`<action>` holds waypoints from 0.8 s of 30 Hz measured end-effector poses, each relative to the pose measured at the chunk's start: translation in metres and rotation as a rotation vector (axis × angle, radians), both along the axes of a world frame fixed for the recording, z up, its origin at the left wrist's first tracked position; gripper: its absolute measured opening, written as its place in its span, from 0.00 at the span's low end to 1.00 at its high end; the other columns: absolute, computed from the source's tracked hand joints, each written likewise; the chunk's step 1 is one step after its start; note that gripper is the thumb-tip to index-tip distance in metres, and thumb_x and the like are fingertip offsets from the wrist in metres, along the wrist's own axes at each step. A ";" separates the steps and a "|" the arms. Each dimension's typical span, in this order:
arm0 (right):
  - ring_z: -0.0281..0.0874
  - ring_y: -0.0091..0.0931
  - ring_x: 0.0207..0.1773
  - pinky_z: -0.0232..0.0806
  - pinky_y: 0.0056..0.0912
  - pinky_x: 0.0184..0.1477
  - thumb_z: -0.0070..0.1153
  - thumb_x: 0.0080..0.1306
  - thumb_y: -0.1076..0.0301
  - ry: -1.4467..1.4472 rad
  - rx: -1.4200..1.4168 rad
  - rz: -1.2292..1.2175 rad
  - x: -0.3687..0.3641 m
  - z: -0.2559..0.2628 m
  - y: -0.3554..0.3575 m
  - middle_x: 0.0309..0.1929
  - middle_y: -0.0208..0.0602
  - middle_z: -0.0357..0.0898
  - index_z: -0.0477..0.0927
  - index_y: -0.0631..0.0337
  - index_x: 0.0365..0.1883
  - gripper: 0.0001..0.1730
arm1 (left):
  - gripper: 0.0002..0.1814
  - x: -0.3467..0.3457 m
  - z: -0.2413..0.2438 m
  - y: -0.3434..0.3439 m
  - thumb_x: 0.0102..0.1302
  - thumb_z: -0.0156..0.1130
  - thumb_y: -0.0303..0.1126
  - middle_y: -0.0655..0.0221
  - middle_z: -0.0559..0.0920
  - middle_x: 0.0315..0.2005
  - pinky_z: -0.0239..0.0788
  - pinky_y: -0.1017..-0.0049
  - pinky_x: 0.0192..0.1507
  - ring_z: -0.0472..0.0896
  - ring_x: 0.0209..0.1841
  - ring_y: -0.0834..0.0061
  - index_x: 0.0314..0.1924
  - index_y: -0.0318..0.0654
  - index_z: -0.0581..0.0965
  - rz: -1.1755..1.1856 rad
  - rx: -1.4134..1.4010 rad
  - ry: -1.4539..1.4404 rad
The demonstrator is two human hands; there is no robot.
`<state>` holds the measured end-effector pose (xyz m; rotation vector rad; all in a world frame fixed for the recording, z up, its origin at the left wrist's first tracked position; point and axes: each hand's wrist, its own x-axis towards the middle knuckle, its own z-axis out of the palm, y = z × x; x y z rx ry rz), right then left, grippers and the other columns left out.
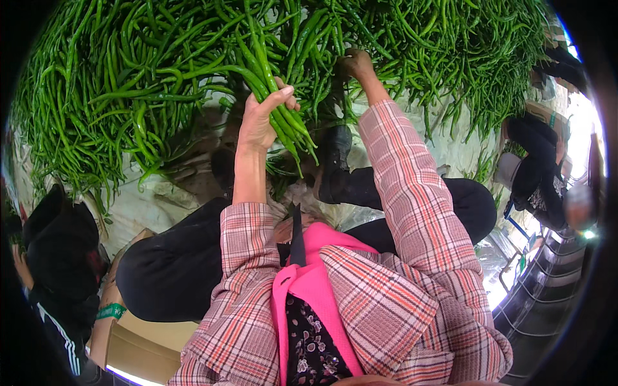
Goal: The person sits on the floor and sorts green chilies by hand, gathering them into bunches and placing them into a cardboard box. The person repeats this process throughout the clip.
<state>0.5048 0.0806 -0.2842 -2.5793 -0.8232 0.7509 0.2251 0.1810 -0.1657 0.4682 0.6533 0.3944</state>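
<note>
Long green chili peppers lie in a wide heap [130, 53] before me. My left hand [263, 116] is closed around a small bunch of chili peppers [292, 126], held at the near edge of the heap. The thumb lies across the bunch, and the pepper tips point down towards my lap. Farther off and to the right, my right hand [357, 63] reaches down among the peppers with its fingers bent. Its fingertips are in shadow, so whether they pinch a pepper is unclear.
Pale sheeting [130, 222] lies under the heap. A cardboard box [145, 337] stands by my left leg. One person in dark clothing [65, 260] is at the left rim, another person [540, 159] at the right. My black shoe [336, 144] rests close to the peppers.
</note>
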 end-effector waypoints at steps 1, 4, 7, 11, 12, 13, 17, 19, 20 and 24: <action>0.82 0.35 0.28 0.73 0.37 0.35 0.67 0.52 0.48 0.098 -0.013 -0.038 0.007 0.016 -0.005 0.30 0.50 0.83 0.85 0.64 0.37 0.27 | 0.13 0.003 0.001 0.000 0.58 0.68 0.31 0.74 0.74 0.27 0.71 0.72 0.40 0.74 0.29 0.79 0.40 0.41 0.72 -0.016 -0.006 0.019; 0.73 0.22 0.19 0.68 0.27 0.24 0.67 0.57 0.55 0.476 0.069 -0.160 0.005 0.057 -0.013 0.26 0.39 0.83 0.83 0.68 0.38 0.22 | 0.12 0.004 0.003 -0.001 0.58 0.69 0.31 0.75 0.74 0.24 0.71 0.72 0.38 0.73 0.26 0.79 0.35 0.42 0.73 -0.054 0.002 0.090; 0.66 0.13 0.17 0.64 0.15 0.21 0.64 0.63 0.61 0.875 0.129 -0.300 -0.027 0.126 -0.018 0.23 0.29 0.81 0.82 0.67 0.38 0.15 | 0.11 0.009 0.006 -0.007 0.58 0.68 0.30 0.72 0.76 0.26 0.73 0.72 0.39 0.75 0.28 0.78 0.36 0.41 0.73 -0.080 -0.019 0.117; 0.67 0.12 0.20 0.64 0.15 0.22 0.64 0.63 0.61 0.828 0.262 -0.355 -0.088 0.160 -0.031 0.27 0.27 0.80 0.82 0.64 0.39 0.14 | 0.18 0.021 0.002 -0.021 0.60 0.66 0.31 0.60 0.83 0.41 0.75 0.72 0.40 0.81 0.37 0.74 0.49 0.33 0.75 -0.029 -0.073 0.068; 0.68 0.12 0.20 0.65 0.15 0.22 0.63 0.63 0.61 0.864 0.303 -0.320 -0.109 0.169 -0.031 0.27 0.27 0.79 0.82 0.63 0.38 0.14 | 0.22 0.022 0.003 -0.025 0.60 0.65 0.32 0.58 0.82 0.46 0.76 0.72 0.42 0.82 0.41 0.73 0.54 0.31 0.75 -0.026 -0.052 0.072; 0.69 0.12 0.21 0.66 0.15 0.23 0.63 0.63 0.60 0.896 0.343 -0.288 -0.123 0.177 -0.031 0.27 0.27 0.79 0.82 0.63 0.38 0.14 | 0.22 0.021 0.004 -0.028 0.61 0.65 0.32 0.59 0.82 0.46 0.76 0.72 0.43 0.82 0.42 0.73 0.54 0.31 0.75 -0.067 -0.069 0.020; 0.71 0.15 0.20 0.66 0.20 0.23 0.61 0.65 0.59 0.757 0.198 0.033 -0.134 0.188 -0.031 0.20 0.25 0.74 0.77 0.62 0.28 0.15 | 0.21 0.006 -0.008 -0.031 0.60 0.64 0.33 0.65 0.83 0.45 0.75 0.72 0.48 0.81 0.45 0.73 0.52 0.32 0.77 -0.121 -0.071 -0.086; 0.71 0.16 0.20 0.66 0.21 0.23 0.59 0.66 0.59 0.694 0.126 0.115 -0.133 0.187 -0.035 0.19 0.25 0.74 0.77 0.63 0.27 0.16 | 0.21 0.006 -0.004 -0.033 0.60 0.65 0.33 0.65 0.83 0.44 0.74 0.70 0.49 0.81 0.45 0.73 0.52 0.33 0.77 -0.060 -0.020 -0.065; 0.72 0.16 0.20 0.66 0.21 0.23 0.59 0.66 0.59 0.663 0.090 0.156 -0.133 0.186 -0.036 0.19 0.25 0.73 0.77 0.63 0.27 0.16 | 0.19 0.005 -0.002 -0.032 0.60 0.65 0.33 0.64 0.83 0.43 0.74 0.70 0.51 0.82 0.45 0.72 0.51 0.33 0.78 -0.041 -0.023 -0.110; 0.74 0.19 0.23 0.67 0.26 0.25 0.58 0.65 0.61 0.384 0.079 0.328 -0.144 0.191 -0.035 0.20 0.32 0.75 0.77 0.67 0.29 0.16 | 0.25 0.001 0.003 -0.028 0.60 0.66 0.31 0.60 0.81 0.47 0.74 0.66 0.52 0.81 0.48 0.68 0.56 0.34 0.72 -0.005 -0.034 -0.127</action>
